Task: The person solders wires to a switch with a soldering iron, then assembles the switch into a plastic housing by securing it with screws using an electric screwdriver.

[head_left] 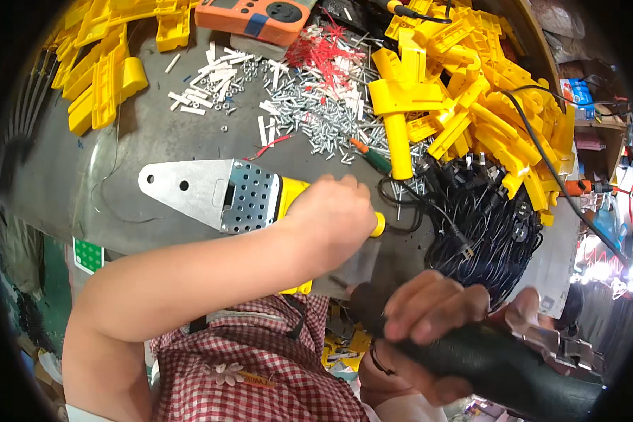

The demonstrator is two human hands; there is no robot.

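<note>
A pipe welding iron (190, 186) lies on the bench, with a flat pointed metal plate, a perforated metal guard and a yellow plastic handle. My left hand (334, 214) is closed over that handle, its forearm crossing in front of me; the grip hides most of the handle. In my right hand (436, 309) is a black power screwdriver (499, 366), tilted and blurred by motion. Its thin bit points left toward the handle's near side, by the bench edge, apart from my left hand. My right fingers are wrapped round the black body.
Loose screws (316, 126), white tubes (221, 74) and red wires (330, 56) lie beyond the iron. Yellow plastic shells (471, 91) are heaped at far right, more (105, 77) at far left. Black power cords (478, 232) are bundled at right. An orange meter (253, 17) stands at the back.
</note>
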